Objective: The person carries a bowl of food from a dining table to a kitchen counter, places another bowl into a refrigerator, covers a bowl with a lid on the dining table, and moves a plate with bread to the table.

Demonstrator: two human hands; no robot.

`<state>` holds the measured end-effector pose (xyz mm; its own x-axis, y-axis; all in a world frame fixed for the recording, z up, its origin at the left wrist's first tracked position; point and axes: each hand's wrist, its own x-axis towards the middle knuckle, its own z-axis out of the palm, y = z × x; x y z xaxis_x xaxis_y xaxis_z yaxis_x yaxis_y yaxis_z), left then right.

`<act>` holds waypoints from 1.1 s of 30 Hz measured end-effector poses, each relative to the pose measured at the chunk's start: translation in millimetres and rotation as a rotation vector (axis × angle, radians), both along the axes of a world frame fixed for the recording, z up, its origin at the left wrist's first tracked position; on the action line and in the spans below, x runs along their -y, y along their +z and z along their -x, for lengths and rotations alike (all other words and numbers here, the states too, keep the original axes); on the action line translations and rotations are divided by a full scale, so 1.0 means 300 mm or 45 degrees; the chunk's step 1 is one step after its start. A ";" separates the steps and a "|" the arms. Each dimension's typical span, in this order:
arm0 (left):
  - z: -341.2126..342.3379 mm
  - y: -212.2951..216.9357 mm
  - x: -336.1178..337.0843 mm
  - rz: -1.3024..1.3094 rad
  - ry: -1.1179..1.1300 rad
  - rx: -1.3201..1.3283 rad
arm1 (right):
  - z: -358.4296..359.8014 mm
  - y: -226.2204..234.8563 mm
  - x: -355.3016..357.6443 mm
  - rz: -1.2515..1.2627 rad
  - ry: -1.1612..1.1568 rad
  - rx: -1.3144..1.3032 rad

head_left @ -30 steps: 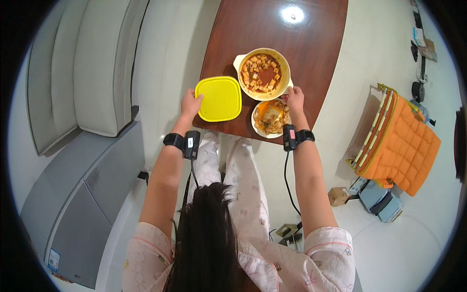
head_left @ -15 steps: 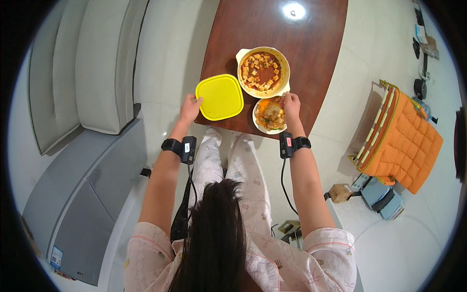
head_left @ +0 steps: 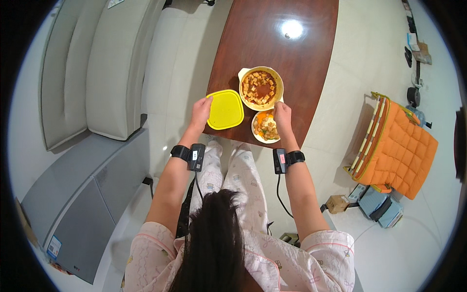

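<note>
My left hand (head_left: 200, 113) grips the left edge of a yellow square lid (head_left: 225, 110), thumb near its upper left corner. The lid lies at the table's near left corner; whether a container is under it I cannot tell. My right hand (head_left: 283, 116) is closed at the right rim of a white plate (head_left: 257, 136) of mixed orange and brown food (head_left: 266, 127). Its fingers are beside the near handle of a cream pot (head_left: 242, 73), and what they hold is hidden. Inside the pot are tofu cubes (head_left: 253, 80) in red sauce.
The dark wooden table (head_left: 272, 39) stretches away from me. A grey sofa (head_left: 112, 73) and a grey cabinet (head_left: 97, 194) stand to the left. On the right are an orange padded folding chair (head_left: 399, 146), a cardboard box (head_left: 337, 204) and a light-blue case (head_left: 379, 207).
The whole view has shifted, so the table and dishes look lower and smaller. My right hand has turned and moved slightly left over the plate's rim. My left hand stays at the lid's edge.
</note>
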<state>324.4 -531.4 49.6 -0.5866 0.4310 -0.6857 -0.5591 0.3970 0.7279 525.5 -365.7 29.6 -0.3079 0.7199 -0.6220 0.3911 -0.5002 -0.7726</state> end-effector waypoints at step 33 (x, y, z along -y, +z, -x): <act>0.161 0.887 0.208 -0.273 -0.209 -0.258 | 0.299 0.932 0.232 -0.241 0.118 -0.413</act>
